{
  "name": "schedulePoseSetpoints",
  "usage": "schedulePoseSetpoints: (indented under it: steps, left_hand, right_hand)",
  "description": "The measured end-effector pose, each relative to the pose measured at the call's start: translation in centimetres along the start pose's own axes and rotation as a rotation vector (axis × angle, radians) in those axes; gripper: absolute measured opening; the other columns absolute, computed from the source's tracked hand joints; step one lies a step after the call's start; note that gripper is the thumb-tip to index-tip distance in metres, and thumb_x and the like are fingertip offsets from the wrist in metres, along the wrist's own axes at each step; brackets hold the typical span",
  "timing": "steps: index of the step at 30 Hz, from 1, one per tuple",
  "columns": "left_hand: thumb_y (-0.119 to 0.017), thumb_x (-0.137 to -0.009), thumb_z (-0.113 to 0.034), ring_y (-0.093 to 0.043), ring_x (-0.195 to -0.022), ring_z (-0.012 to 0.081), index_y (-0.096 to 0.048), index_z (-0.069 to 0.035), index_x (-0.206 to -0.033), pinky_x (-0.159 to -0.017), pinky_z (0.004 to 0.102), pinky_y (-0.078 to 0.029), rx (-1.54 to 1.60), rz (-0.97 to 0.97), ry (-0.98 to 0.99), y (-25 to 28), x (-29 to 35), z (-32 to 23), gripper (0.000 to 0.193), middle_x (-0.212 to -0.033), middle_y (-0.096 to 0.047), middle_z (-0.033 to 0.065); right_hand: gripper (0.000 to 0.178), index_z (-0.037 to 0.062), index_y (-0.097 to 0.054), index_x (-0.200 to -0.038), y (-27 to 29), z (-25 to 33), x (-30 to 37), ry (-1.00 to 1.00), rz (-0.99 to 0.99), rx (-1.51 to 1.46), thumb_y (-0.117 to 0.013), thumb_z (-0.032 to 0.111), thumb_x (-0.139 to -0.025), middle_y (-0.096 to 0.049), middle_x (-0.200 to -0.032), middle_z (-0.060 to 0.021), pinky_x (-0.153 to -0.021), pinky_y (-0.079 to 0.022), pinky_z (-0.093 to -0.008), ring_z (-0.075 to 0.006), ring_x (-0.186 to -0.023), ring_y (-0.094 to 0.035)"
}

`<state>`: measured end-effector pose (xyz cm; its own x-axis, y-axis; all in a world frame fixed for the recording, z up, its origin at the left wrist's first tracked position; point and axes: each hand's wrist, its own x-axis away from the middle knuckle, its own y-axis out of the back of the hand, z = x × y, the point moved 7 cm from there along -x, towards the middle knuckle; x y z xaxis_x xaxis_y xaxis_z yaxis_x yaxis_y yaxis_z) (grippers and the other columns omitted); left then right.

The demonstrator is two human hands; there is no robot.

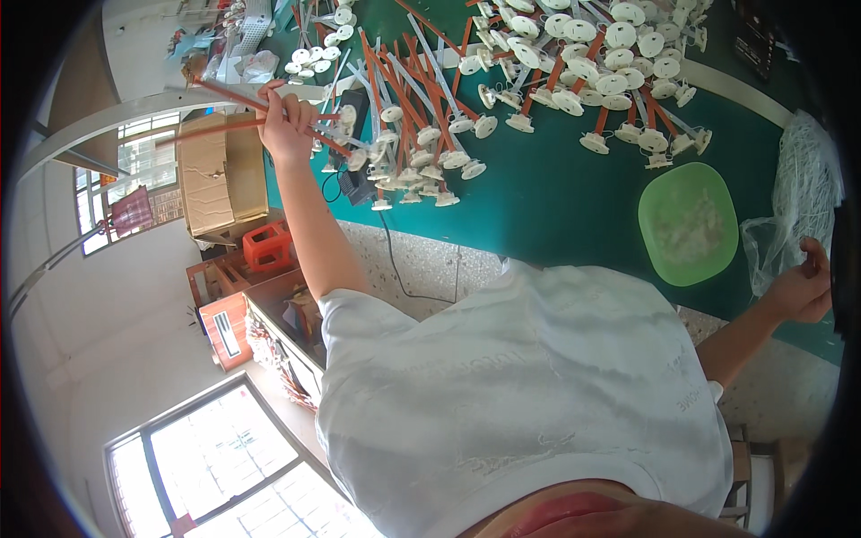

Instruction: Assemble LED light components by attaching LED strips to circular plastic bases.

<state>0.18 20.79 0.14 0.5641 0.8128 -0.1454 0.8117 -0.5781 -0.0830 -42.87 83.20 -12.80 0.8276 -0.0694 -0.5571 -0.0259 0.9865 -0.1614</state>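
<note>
My left hand [287,124], raised at the table's left side, has its fingers wrapped round long reddish-brown strips [215,131]. Cream round discs [357,160] sit at the strips' other ends. Just right of that hand lies a pile of similar pieces [421,134], their discs toward me. At the right, my right hand [801,289] has curled fingers beside a clear plastic bag [794,193] of thin white pieces. Whatever its fingers hold, if anything, is hidden. Left of the bag stands a light green plastic tray [657,229] with small whitish pieces in it.
On the green table [556,197], a larger heap of disc-ended pieces [610,63] spreads across the far side. A black cable [395,260] hangs over the near edge. Left of the table stand a cardboard box [220,175] and a red plastic stool [267,247].
</note>
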Motion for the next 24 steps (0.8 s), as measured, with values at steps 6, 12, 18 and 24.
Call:
schedulePoseSetpoints:
  steps: [6, 12, 18, 24]
  left_hand:
    - [-0.054, -0.091, -0.024, -0.040, -0.046, 0.0115, -0.061, -0.004, -0.094, -0.048, 0.0286, -0.035, -0.796, -0.131, 0.264, 1.8, -3.6, 3.2, 0.021, -0.058, -0.047, 0.0010]
    - [-0.067, -0.078, -0.039, -0.066, -0.071, 0.0180, -0.072, -0.003, -0.088, -0.068, 0.0324, -0.049, -1.711, 0.195, 0.360, 3.5, -7.0, 10.2, 0.037, -0.074, -0.070, 0.0069]
    - [-0.072, -0.065, -0.040, -0.067, -0.081, 0.0331, -0.072, -0.001, -0.080, -0.078, 0.0385, -0.052, -1.906, 0.161, 0.349, 3.9, -7.0, 14.8, 0.042, -0.074, -0.069, 0.0164]
    - [-0.052, -0.077, -0.031, -0.067, -0.073, 0.0303, -0.066, 0.001, -0.082, -0.064, 0.0394, -0.051, -1.729, 0.172, 0.484, 5.0, -8.0, 12.7, 0.035, -0.081, -0.069, 0.0179]
  right_hand:
    - [0.021, -0.0135, -0.059, -0.102, -1.1, 1.5, 0.2, 0.023, 0.001, 0.231, -0.049, 0.004, -0.094, -0.066, -0.083, -0.0221, -0.067, -0.052, -0.0314, -0.0231, -0.069, -0.062]
    - [0.015, -0.0102, -0.065, -0.095, -1.6, 2.4, 0.6, 0.035, -0.004, 0.368, -0.057, 0.001, -0.091, -0.068, -0.081, -0.0141, -0.065, -0.051, -0.0260, -0.0156, -0.069, -0.061]
    - [0.015, -0.0086, -0.066, -0.096, -1.7, 3.0, 0.7, -0.015, 0.000, 0.434, -0.057, 0.002, -0.091, -0.068, -0.081, -0.0123, -0.064, -0.050, -0.0248, -0.0142, -0.068, -0.061]
    - [0.015, -0.0079, -0.067, -0.096, -1.0, 2.7, 0.5, -0.035, 0.006, 0.448, -0.058, 0.003, -0.091, -0.068, -0.081, -0.0118, -0.064, -0.050, -0.0245, -0.0143, -0.069, -0.061]
